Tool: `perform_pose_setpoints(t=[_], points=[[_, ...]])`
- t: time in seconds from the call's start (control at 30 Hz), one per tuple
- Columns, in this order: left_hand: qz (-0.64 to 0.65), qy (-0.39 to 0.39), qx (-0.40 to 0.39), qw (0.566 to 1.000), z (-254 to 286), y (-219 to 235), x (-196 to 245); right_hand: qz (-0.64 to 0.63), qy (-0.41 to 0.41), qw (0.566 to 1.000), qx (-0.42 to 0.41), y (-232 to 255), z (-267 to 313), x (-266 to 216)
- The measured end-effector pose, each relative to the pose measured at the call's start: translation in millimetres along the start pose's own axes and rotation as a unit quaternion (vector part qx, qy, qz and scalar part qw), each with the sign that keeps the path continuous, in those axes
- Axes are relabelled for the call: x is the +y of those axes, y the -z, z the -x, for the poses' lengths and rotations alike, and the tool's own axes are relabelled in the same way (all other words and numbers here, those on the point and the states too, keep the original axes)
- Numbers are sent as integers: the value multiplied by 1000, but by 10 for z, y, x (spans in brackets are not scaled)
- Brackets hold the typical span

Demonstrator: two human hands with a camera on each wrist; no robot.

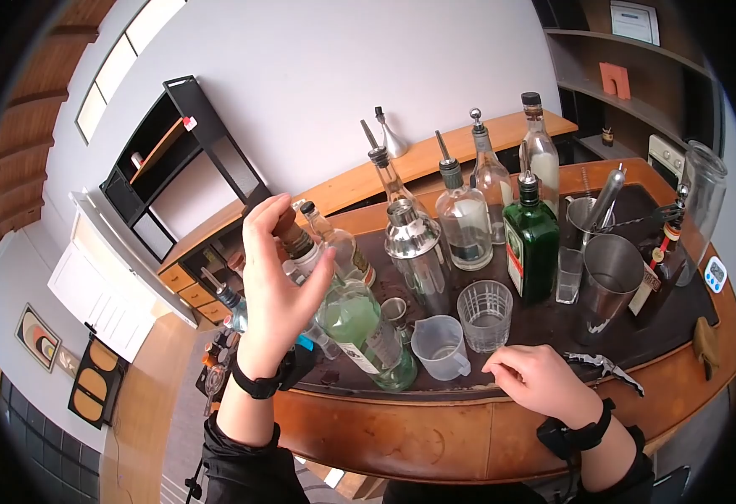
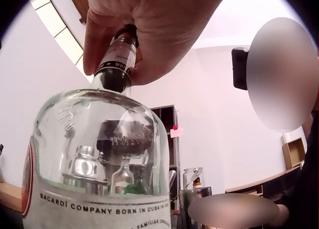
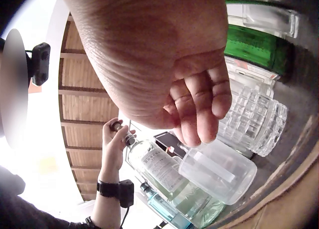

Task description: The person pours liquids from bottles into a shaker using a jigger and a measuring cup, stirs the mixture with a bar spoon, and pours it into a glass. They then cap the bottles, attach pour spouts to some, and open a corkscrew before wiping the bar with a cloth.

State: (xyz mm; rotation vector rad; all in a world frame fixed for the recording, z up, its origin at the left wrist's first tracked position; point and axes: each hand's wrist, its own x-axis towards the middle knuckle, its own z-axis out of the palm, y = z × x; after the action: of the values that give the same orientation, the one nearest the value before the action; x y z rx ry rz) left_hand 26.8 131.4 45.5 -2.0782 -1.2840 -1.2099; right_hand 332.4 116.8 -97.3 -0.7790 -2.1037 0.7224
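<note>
My left hand (image 1: 277, 281) grips the top of a clear rum bottle (image 1: 353, 323), thumb on one side of the neck and fingers on the other. The left wrist view shows the bottle's printed label (image 2: 99, 209) and the fingers about its dark top. Pale liquid is inside the bottle, which stands near the front of the dark mat. My right hand (image 1: 544, 382) holds nothing, its fingers loosely curled. It hovers at the mat's front edge, close to a cut-glass tumbler (image 1: 486, 317) and a plastic measuring jug (image 1: 439, 349). A small metal jigger (image 1: 395, 311) stands behind the jug.
Behind stand a cocktail shaker (image 1: 423, 260), a green bottle (image 1: 530, 244) and several clear bottles with pourers. A metal mixing tin (image 1: 610, 281), a shot glass (image 1: 567, 277), a silver bar tool (image 1: 612, 370) and a timer (image 1: 715, 275) are at right. The leather-topped edge (image 1: 385, 428) runs along the front.
</note>
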Motion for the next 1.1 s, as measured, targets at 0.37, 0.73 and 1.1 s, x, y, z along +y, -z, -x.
perform_pose_setpoints(t=[0.37, 0.73, 1.1], points=[[16, 15, 64, 998, 16, -118, -84, -1, -21, 1000, -6, -28, -11, -7], [33, 28, 47, 998, 26, -93, -81, -11, -31, 999, -12, -37, -23, -2], [6, 19, 60, 998, 25, -102, -30, -5, -38, 999, -20, -40, -22, 6]])
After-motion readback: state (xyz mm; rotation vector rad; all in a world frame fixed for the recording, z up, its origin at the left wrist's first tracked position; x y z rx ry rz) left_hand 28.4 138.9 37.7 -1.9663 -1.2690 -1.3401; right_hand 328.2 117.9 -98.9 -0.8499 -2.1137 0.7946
